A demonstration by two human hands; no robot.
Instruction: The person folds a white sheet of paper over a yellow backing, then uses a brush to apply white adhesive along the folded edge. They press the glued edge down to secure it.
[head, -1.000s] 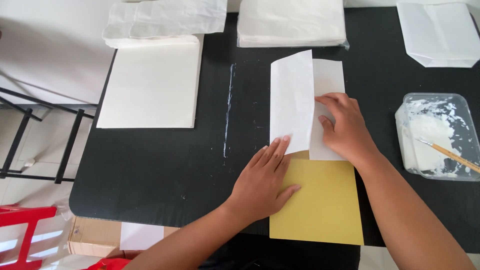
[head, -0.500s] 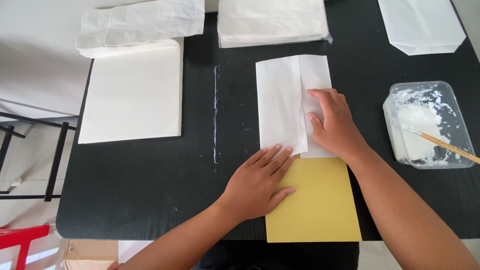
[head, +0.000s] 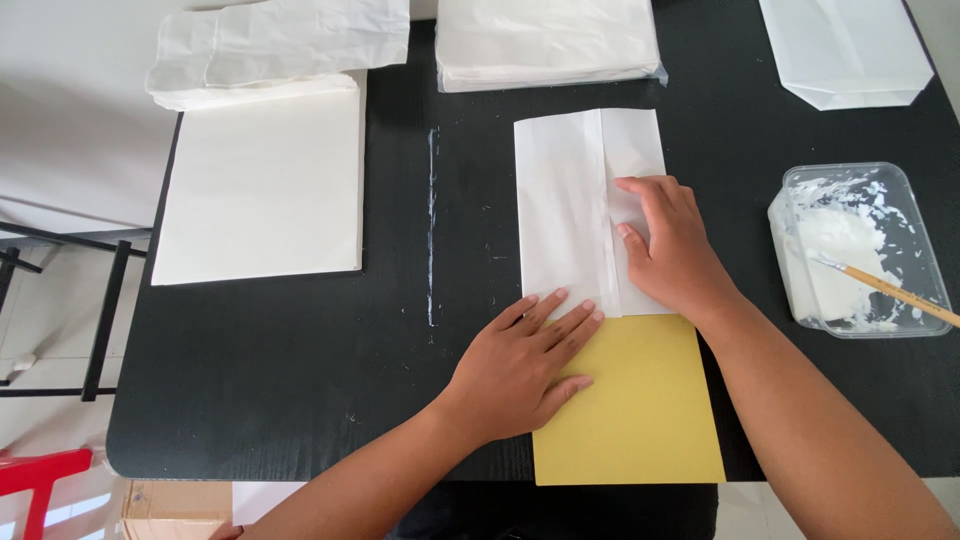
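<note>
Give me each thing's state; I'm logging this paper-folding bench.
folded white sheet: flaps folded inward, pressed flat
yellow card: flat, partly under the sheet
left hand: flat on sheet and card
right hand: pressing the seam
plastic tub: open, white paste inside
brush: resting in tub

- A clear, rectangular plastic tub (head: 862, 250) smeared inside with white paste stands at the table's right edge.
- A flat stack of white paper in a clear plastic wrapper (head: 545, 45) lies at the far edge, centre.
- A brown cardboard box (head: 175, 510) shows partly below the table's near left corner.
- No labels, signs or screens show.
</note>
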